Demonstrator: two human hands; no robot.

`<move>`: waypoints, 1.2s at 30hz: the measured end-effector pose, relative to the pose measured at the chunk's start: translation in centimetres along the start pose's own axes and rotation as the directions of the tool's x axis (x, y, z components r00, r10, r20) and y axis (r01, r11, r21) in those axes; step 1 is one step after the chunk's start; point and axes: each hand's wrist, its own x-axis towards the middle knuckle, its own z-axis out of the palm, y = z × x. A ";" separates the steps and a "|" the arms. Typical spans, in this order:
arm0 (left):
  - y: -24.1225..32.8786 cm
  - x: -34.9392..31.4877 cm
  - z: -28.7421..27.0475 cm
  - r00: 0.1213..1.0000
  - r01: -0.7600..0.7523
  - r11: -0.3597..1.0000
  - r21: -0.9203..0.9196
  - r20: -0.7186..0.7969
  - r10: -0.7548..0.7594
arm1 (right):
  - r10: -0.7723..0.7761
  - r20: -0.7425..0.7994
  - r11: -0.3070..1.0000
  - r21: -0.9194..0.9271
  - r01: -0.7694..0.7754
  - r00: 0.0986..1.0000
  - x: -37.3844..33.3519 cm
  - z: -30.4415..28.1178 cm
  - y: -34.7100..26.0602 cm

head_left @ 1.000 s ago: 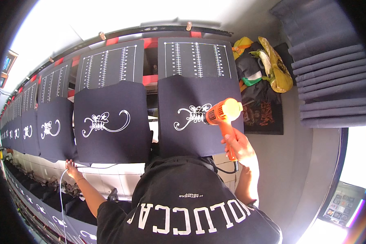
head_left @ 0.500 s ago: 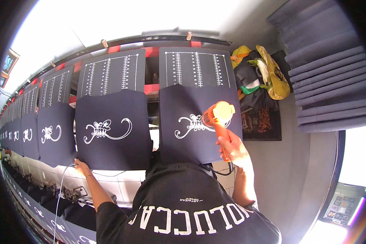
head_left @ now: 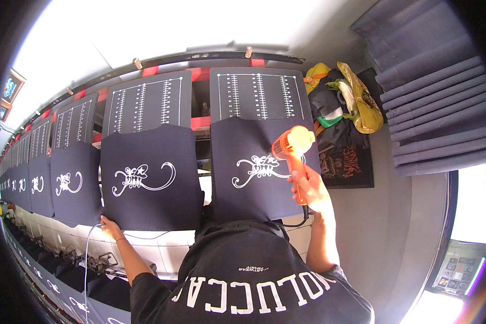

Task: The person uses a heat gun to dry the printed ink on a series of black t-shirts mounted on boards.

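My right hand (head_left: 312, 191) is wrapped around the handle of an orange heat gun (head_left: 294, 144). The gun hovers over the right-hand dark fabric panel (head_left: 243, 202) and covers part of its white scrolling print (head_left: 262, 168). Its black cord hangs below my fist. Down at the lower left corner of the neighbouring dark fabric panel (head_left: 151, 210), my left hand (head_left: 111, 228) is closed on a thin grey cable (head_left: 86, 264); its fingertips are partly hidden. That panel bears the same white print (head_left: 137, 178).
Black boards (head_left: 200, 97) with white ruler marks hold the panels, in a long row receding left. A dark rail (head_left: 194, 56) runs behind. Bags and cloths (head_left: 356, 105) lie at the right, by a grey curtain (head_left: 432, 97). Another row (head_left: 54, 286) stands lower left.
The heat gun has shifted slightly away from me over the right-hand print. My left hand stays at the panel corner with the cable. The whole view has shifted a little.
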 end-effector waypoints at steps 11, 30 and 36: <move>-0.2 0.0 0.6 0.999 -0.028 0.998 0.054 -0.015 0.029 | 0.010 -0.061 0.997 -0.075 -0.014 0.998 -0.4 -0.3 -0.1; 0.1 -0.2 -0.2 0.998 0.049 0.996 0.070 -0.031 -0.047 | 0.060 0.043 0.998 0.008 -0.060 0.997 -1.7 -0.9 -0.1; -1.0 0.5 0.2 1.000 -0.026 0.998 0.057 0.000 0.026 | 0.110 0.042 0.994 0.019 -0.111 0.993 -3.3 -1.3 -0.3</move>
